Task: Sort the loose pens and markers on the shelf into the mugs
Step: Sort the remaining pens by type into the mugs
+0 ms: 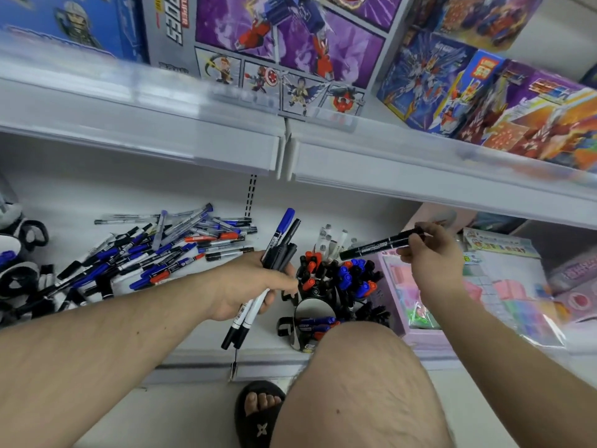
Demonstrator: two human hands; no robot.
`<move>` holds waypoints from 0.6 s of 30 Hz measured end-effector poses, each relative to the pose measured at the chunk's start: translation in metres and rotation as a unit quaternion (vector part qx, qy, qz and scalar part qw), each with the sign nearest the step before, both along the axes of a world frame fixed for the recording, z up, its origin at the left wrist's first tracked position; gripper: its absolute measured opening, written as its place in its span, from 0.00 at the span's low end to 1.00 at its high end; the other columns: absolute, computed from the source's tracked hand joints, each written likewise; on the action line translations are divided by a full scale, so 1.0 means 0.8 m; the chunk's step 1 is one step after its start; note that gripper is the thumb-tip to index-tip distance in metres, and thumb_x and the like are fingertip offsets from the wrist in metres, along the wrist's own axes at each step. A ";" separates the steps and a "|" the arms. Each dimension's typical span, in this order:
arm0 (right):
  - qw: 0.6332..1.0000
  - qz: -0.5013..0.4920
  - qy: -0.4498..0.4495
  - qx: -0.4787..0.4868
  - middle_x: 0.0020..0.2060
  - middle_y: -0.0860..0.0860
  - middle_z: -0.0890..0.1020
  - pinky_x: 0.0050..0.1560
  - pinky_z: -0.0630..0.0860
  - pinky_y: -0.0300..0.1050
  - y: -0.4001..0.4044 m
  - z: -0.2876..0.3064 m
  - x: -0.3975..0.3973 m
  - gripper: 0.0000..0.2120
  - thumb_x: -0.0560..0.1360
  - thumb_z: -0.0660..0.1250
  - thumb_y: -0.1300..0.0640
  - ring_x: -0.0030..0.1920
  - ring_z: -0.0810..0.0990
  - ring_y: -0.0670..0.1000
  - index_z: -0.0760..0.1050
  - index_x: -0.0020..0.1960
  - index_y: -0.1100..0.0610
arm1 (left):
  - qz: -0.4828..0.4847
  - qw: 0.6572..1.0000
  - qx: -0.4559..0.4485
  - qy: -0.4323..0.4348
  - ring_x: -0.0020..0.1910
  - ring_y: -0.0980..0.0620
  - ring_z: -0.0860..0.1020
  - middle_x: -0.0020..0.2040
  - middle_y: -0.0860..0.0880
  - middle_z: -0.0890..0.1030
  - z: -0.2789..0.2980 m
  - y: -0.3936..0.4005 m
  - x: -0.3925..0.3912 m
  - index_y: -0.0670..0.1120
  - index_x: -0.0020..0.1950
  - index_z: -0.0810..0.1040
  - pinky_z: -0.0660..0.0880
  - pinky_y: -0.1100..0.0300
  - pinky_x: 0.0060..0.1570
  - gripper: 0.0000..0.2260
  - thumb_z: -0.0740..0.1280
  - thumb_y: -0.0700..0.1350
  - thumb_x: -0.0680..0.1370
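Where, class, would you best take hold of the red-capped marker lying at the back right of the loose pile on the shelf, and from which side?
Grip the red-capped marker by its barrel, fingers pinching across its width. It lies flat and roughly sideways atop the loose pile, so coming from above looks best; neighbouring pens crowd both its long sides, and the upper shelf overhangs, so reach in from the front.

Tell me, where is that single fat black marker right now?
The black marker is pinched in the right hand, right of centre, held above the mugs crammed with markers.

Loose pens [155, 250] left of mugs [326, 286]
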State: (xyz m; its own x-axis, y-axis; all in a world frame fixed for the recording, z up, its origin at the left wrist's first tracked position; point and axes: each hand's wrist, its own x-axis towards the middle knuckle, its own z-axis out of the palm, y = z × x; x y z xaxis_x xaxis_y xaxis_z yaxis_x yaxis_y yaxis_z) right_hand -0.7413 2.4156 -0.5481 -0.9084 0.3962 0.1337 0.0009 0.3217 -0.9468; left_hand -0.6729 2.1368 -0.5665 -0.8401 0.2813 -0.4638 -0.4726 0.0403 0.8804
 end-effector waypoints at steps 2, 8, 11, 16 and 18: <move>0.998 -0.007 0.011 0.061 0.41 0.52 0.82 0.50 0.80 0.52 0.019 -0.011 -0.001 0.10 0.78 0.63 0.66 0.39 0.82 0.53 0.75 0.55 0.53 | -0.001 1.000 -0.012 0.010 0.27 0.56 0.70 0.36 0.47 0.78 -0.004 0.005 -0.003 0.45 0.47 0.77 0.70 0.63 0.28 0.04 0.70 0.41 0.77; 0.978 0.025 -0.007 0.209 0.48 0.49 0.82 0.56 0.75 0.45 0.055 -0.043 -0.010 0.14 0.78 0.63 0.63 0.52 0.81 0.53 0.75 0.63 0.54 | 0.022 0.999 -0.038 0.016 0.26 0.54 0.68 0.28 0.49 0.71 -0.020 0.015 -0.011 0.44 0.46 0.77 0.68 0.61 0.28 0.07 0.73 0.45 0.75; 0.963 0.032 -0.004 0.266 0.51 0.54 0.83 0.55 0.74 0.45 0.061 -0.062 -0.019 0.15 0.78 0.63 0.62 0.52 0.81 0.56 0.76 0.64 0.56 | 0.031 0.998 -0.054 0.019 0.27 0.54 0.69 0.28 0.49 0.71 -0.026 0.014 -0.016 0.45 0.45 0.78 0.69 0.61 0.29 0.07 0.74 0.45 0.74; 0.941 0.051 -0.010 0.334 0.49 0.57 0.84 0.49 0.72 0.45 0.052 -0.091 -0.035 0.12 0.78 0.63 0.65 0.50 0.80 0.60 0.78 0.60 0.60 | 0.033 0.996 -0.076 0.027 0.28 0.52 0.67 0.29 0.48 0.70 -0.037 0.008 -0.023 0.44 0.46 0.77 0.68 0.58 0.31 0.09 0.73 0.47 0.75; 0.933 0.057 -0.024 0.355 0.51 0.59 0.84 0.50 0.72 0.45 0.044 -0.101 -0.042 0.12 0.78 0.63 0.64 0.50 0.80 0.60 0.79 0.60 0.60 | 0.037 0.996 -0.081 0.023 0.28 0.52 0.67 0.29 0.48 0.70 -0.041 0.006 -0.025 0.43 0.46 0.77 0.68 0.58 0.31 0.10 0.73 0.48 0.75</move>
